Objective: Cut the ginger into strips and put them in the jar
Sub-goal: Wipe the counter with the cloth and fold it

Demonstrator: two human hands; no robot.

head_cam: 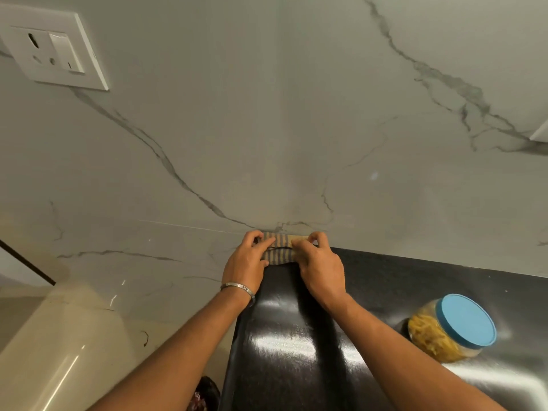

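Two hands, left [247,256] and right [318,262], one striped cloth [277,247], one bracelet [238,289], one blue-lidded jar [450,327], one wall socket [53,50], one black counter [415,280].

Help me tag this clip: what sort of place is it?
Most likely a home kitchen: a dark polished counter against a marble-look wall, a blue-lidded jar of food, and a wall socket.

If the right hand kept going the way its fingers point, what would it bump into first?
Probably the marble wall. The right hand already grips the striped cloth, which lies close against it; depth is hard to judge.
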